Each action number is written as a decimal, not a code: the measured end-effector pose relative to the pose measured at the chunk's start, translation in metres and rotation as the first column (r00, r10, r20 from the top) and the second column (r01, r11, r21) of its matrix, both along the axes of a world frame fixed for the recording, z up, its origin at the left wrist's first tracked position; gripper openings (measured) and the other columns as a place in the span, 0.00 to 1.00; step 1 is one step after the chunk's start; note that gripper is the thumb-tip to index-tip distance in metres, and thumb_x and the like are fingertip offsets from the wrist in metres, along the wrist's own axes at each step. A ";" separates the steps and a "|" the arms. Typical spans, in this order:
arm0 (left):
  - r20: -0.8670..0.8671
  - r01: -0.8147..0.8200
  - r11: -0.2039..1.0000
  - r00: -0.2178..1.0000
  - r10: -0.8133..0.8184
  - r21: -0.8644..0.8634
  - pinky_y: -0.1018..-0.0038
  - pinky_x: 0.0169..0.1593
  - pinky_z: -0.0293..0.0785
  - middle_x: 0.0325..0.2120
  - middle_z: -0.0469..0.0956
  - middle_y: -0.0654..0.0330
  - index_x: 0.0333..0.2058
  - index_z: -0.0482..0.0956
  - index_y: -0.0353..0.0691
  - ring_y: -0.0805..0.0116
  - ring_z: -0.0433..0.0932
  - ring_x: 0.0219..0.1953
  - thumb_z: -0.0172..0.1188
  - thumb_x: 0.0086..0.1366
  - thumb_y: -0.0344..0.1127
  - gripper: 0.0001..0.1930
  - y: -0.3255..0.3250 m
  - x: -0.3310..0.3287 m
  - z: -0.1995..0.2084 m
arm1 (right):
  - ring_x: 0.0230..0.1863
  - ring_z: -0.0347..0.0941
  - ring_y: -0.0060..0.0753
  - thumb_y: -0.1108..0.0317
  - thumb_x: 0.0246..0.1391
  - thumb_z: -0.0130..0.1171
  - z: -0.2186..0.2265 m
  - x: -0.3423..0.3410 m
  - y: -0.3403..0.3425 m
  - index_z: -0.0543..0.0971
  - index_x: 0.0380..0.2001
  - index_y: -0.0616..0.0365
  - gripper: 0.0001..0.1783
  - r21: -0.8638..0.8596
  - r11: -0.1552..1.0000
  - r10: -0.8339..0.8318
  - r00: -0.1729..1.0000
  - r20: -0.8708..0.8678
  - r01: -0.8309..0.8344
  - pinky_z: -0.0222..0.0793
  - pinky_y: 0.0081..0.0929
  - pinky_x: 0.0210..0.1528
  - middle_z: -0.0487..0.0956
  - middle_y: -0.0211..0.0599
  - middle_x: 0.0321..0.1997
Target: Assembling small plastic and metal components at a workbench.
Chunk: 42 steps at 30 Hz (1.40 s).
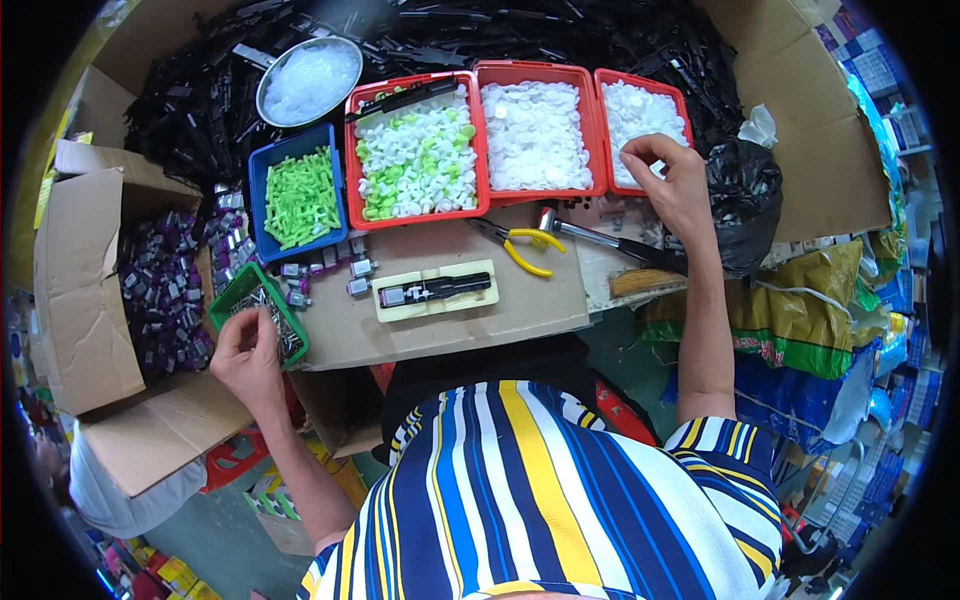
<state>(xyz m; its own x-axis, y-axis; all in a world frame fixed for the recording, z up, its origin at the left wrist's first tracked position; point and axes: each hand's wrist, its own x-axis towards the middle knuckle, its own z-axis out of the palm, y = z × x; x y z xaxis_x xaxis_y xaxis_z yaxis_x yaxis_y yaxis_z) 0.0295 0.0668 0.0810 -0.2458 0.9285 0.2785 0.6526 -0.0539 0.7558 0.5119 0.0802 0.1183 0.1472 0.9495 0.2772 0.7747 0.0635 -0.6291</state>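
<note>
My left hand reaches into a small green tray of thin metal pins, with its fingers pinched over them. My right hand sits at the near edge of the rightmost red tray of white discs; its fingertips are closed on the discs, and what they hold is too small to see. Between the hands lies a pale yellow jig with a black part in its slot, on a cardboard work surface.
A red tray of white and green discs, another red tray of white discs, a blue tray of green pieces and a metal bowl line the back. Yellow-handled pliers, a hammer, motors and a cardboard box surround them.
</note>
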 end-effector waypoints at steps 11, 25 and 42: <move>0.881 0.537 0.835 0.445 -0.159 -0.120 0.79 0.31 0.76 0.28 0.83 0.56 0.36 0.81 0.33 0.69 0.83 0.27 0.64 0.62 0.23 0.04 -0.008 0.116 0.012 | 0.32 0.76 0.15 0.74 0.58 0.62 -0.019 -0.132 -0.013 0.81 0.37 0.65 0.05 -0.066 0.944 0.180 0.674 -0.717 -0.322 0.71 0.15 0.36 0.81 0.30 0.29; 0.949 0.744 0.649 0.295 -0.108 -0.157 0.81 0.30 0.75 0.25 0.81 0.60 0.36 0.80 0.32 0.72 0.81 0.25 0.63 0.66 0.32 0.07 -0.009 0.128 0.006 | 0.32 0.74 0.18 0.75 0.54 0.63 -0.021 -0.167 -0.019 0.81 0.33 0.64 0.04 0.052 0.934 0.329 0.792 -0.514 -0.355 0.70 0.19 0.38 0.81 0.31 0.31; 0.936 0.715 0.685 0.322 -0.145 -0.140 0.80 0.31 0.75 0.26 0.81 0.61 0.36 0.81 0.33 0.73 0.80 0.27 0.63 0.66 0.31 0.06 -0.007 0.136 0.000 | 0.35 0.79 0.34 0.79 0.52 0.63 -0.019 -0.154 -0.021 0.80 0.36 0.66 0.07 0.223 0.846 0.527 0.826 -0.202 -0.485 0.73 0.26 0.38 0.81 0.40 0.35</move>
<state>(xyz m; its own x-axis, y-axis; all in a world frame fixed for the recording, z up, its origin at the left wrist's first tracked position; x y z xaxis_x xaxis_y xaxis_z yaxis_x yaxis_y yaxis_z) 0.1654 0.0601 0.0807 0.4116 0.8706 -0.2695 -0.2980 0.4080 0.8630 0.3578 0.0595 0.0995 -0.2591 0.8567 0.4459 0.4274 0.5157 -0.7425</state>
